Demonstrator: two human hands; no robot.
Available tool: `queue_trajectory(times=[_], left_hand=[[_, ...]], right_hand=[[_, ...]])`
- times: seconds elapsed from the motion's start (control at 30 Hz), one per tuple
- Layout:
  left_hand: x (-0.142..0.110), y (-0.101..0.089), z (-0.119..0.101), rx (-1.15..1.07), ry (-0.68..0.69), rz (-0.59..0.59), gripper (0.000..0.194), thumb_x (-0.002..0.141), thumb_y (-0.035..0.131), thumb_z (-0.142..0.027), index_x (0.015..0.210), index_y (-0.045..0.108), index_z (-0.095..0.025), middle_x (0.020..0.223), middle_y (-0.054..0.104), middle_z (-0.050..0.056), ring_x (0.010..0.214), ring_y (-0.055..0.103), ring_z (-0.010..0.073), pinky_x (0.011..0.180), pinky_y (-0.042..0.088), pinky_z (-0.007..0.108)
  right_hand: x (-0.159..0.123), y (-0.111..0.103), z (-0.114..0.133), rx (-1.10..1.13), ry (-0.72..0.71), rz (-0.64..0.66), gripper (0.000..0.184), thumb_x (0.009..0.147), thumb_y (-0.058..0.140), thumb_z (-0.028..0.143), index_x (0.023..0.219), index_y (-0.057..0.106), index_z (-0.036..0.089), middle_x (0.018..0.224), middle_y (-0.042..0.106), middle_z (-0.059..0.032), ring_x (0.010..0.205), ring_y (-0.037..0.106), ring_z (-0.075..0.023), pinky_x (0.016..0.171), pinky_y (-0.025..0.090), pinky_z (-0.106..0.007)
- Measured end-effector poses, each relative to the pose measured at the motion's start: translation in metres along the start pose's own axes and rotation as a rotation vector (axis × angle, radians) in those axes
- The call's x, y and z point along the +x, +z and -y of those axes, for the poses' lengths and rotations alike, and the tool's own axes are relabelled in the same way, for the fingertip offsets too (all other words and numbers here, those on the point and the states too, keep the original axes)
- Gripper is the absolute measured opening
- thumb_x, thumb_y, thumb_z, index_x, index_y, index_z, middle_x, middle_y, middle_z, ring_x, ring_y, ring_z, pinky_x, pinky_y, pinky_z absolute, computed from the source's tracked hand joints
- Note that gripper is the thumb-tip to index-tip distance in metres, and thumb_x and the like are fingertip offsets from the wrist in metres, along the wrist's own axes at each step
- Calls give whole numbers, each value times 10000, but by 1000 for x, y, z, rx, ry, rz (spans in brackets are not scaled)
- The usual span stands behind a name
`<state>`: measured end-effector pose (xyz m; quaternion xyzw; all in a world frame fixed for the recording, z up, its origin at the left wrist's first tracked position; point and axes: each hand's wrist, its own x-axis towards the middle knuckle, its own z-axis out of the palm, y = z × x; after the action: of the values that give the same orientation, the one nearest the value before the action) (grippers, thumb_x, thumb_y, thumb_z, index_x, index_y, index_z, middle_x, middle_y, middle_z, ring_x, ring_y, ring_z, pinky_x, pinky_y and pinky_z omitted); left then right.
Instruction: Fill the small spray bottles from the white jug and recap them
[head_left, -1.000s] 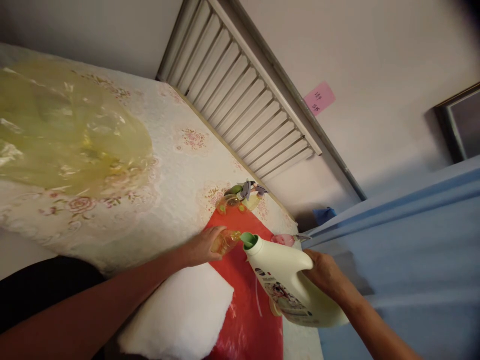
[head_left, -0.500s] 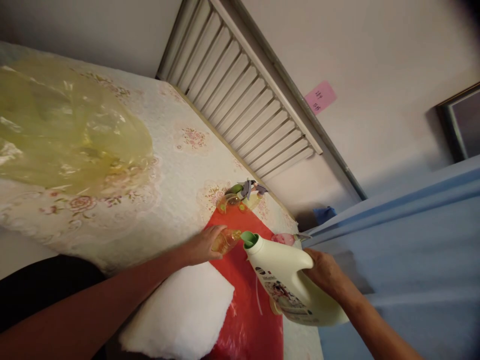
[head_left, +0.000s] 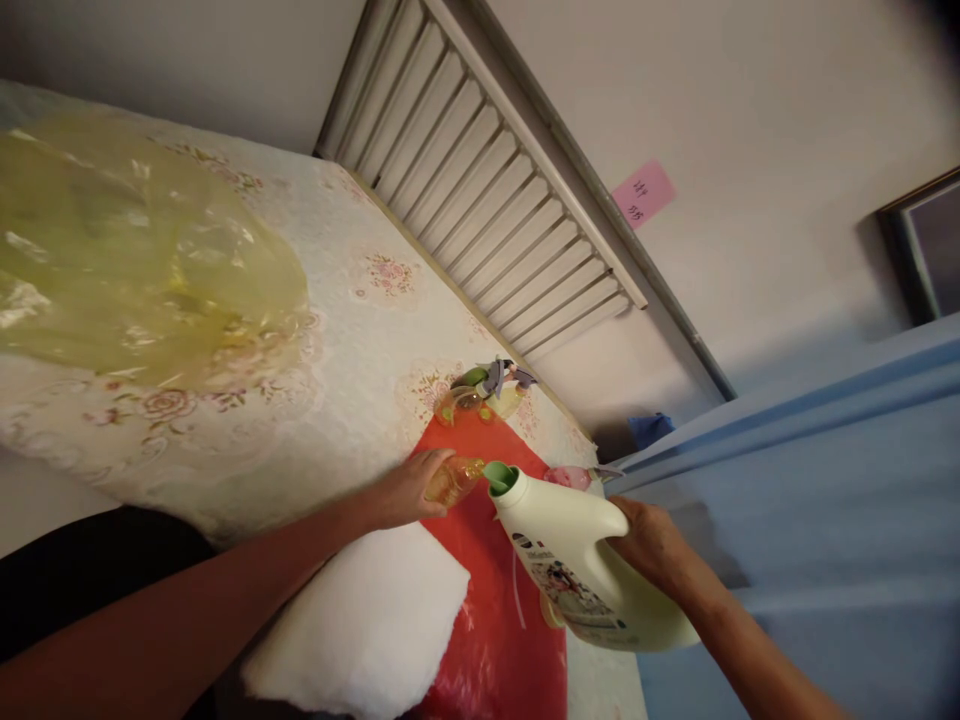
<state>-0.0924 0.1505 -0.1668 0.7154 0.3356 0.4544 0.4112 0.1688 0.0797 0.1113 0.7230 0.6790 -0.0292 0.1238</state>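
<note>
My left hand (head_left: 405, 490) is wrapped round a small clear bottle (head_left: 454, 480) of yellowish liquid, standing on a red plastic sheet (head_left: 487, 620). In my right hand (head_left: 651, 545) I grip the handle of a big cream detergent jug (head_left: 577, 565), tilted so its green spout (head_left: 501, 477) sits right at the small bottle's mouth. Behind them lie spray bottles with grey trigger heads (head_left: 487, 388).
A floral tablecloth (head_left: 352, 340) covers the table, with a yellow plastic bag (head_left: 135, 260) at the left. White padding (head_left: 360, 620) lies near the front edge. A pink bottle (head_left: 570, 477) sits behind the jug. A louvred vent (head_left: 487, 190), a pink note (head_left: 641, 195) and blue fabric (head_left: 825, 520) are nearby.
Almost nothing differs; both hands keep their hold and the jug stays tilted at the small bottle, with only a slight shift of the view.
</note>
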Motion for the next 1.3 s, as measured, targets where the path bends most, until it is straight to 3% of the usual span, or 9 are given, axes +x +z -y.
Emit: queue_trajectory(times=[0.7,1.3], left_hand=[[0,-1,-2,-43,-36,16,844,609,779,-297,1368,411,-281,1355,518,85,1268,473,374,1076,382,457],[-1,-1,-4,3,-4,-12,767,662,743,-265,1347,401,-309,1308,556,60,1215,532,325,1030,438,429]], right_hand=[[1,1,-2,-6,9,-18,95,761,534,209,746,627,191,723,724,-32,714,687,-192,582,418,-223],[3,1,-3,-20,2,-25,82,746,535,151,736,607,190,712,710,-31,682,662,-167,577,396,-216]])
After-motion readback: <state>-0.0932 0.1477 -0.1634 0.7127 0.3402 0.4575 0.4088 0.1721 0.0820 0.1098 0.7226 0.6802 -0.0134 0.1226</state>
